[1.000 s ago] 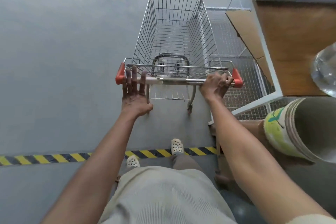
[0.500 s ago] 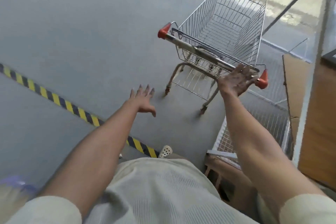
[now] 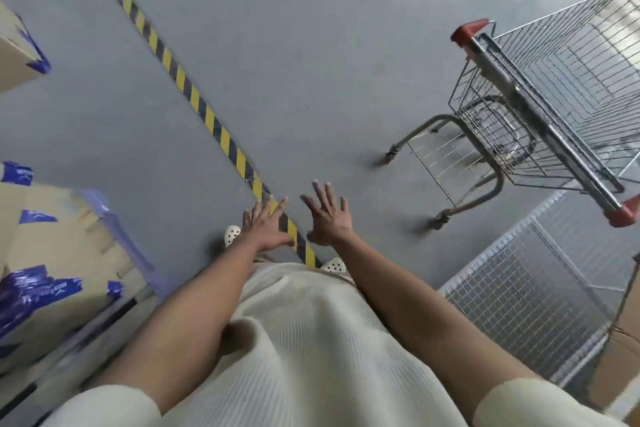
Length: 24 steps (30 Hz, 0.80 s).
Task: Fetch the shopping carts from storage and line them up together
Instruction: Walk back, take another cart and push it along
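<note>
Your right hand (image 3: pixel 329 217) is off shopping cart (image 3: pixel 561 80) handle (image 3: pixel 543 125) now; half second ago it touched bar near red end cap. View swung left since then. Cart stands alone at far right on grey floor (image 3: pixel 311 45), well apart from both hands.

Your left hand (image 3: pixel 266 225) low over striped floor tape (image 3: pixel 194 100), fingers spread, grip wide, empty. Right hand just beside it, fingers splayed straight, grip wide, empty. Both arms stretched forward and down.

Taped cardboard boxes (image 3: pixel 52 246) at your left; wire mesh panel (image 3: pixel 519 291) near cart.
</note>
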Motion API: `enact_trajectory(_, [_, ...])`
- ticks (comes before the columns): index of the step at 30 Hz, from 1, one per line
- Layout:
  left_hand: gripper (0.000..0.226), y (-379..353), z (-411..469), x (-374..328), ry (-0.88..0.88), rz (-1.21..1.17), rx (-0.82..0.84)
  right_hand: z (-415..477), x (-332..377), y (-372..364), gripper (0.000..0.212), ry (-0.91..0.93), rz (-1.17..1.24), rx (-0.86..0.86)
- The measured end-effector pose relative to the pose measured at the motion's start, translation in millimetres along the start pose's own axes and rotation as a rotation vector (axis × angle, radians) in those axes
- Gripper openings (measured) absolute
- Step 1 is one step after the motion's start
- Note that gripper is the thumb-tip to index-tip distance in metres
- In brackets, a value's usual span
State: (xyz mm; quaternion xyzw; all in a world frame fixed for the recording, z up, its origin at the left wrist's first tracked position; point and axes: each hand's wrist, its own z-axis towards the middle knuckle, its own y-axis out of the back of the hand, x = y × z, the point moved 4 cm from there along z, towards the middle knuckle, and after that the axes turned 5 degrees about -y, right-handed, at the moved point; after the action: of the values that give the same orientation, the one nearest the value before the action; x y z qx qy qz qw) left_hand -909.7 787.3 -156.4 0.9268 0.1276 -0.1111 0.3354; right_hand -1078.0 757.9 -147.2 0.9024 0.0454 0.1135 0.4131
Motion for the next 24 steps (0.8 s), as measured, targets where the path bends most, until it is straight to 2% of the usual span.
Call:
enact_trajectory(2, [0.116, 5, -6, 19, 0.056, -0.116, -0.047, 10, 33, -1, 0.095, 0.205, -0.197, 0.064])
enact_trajectory(3, [0.117, 8, -8, 25, 0.083, -0.191, -0.061, 15, 40, 3, 0.092, 0.22, -0.19, 0.075])
enact_trajectory(5, [0.117, 15, -8, 45, 0.138, -0.439, -0.089, 26, 50, 12, 0.086, 0.134, -0.055, 0.098])
enact_trajectory(8, [0.117, 37, -11, 80, 0.159, -0.994, -0.1, 43, 68, 28, 0.082, -0.037, 0.075, 0.093])
enact_trajectory(9, [0.117, 48, -13, 92, 0.153, -1.088, -0.108, 50, 76, 32, 0.081, -0.079, 0.099, 0.087])
enact_trajectory(16, [0.11, 128, -5, 200, 0.113, -1.093, -0.071, 119, 159, 56, 0.07, -0.26, 0.216, 0.076])
enact_trajectory(18, [0.1, 158, -1, 239, 0.139, -1.105, -0.136, 141, 193, 64, 0.07, -0.277, 0.235, 0.069])
enact_trajectory(21, [0.089, 203, 1, 288, 0.138, -1.212, -0.272, 175, 252, 77, 0.066, -0.218, 0.212, 0.064])
enact_trajectory(24, [0.078, 238, 6, 324, 0.144, -1.315, -0.322, 207, 305, 99, 0.067, -0.101, 0.142, 0.028])
